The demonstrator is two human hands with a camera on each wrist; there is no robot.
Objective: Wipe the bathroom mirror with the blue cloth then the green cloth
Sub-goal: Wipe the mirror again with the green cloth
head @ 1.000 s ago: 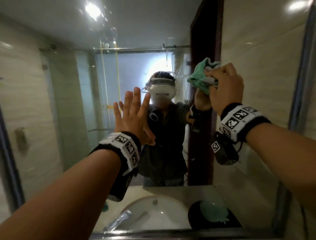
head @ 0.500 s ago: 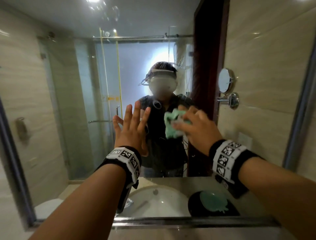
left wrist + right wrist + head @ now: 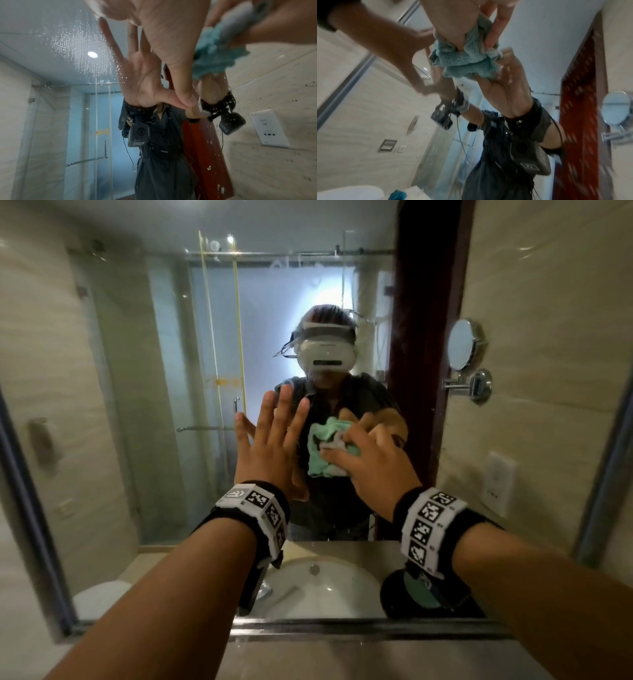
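The mirror (image 3: 137, 405) fills the head view, with water drops on the glass (image 3: 68, 40). My left hand (image 3: 274, 440) lies flat against it with straight, spread fingers. Just to its right, my right hand (image 3: 366, 467) grips the crumpled green cloth (image 3: 325, 446) and presses it on the glass at chest height of my reflection. In the right wrist view the cloth (image 3: 462, 59) is bunched between my fingertips (image 3: 491, 37) and the mirror. It also shows beside my left palm (image 3: 163, 33) as a teal wad (image 3: 214, 54). A small blue bundle (image 3: 398, 194) appears low in the reflection; I cannot tell what it is.
The mirror's metal lower frame (image 3: 342, 628) runs below my wrists. Reflected in the glass are a white basin (image 3: 318, 587), a black dish (image 3: 390, 597), a round shaving mirror (image 3: 462, 345), a wall socket (image 3: 500, 484) and a glass shower door (image 3: 219, 371).
My right hand carried the green cloth from the upper right down and left to the middle of the mirror, beside the left hand. The left hand stayed flat on the glass.
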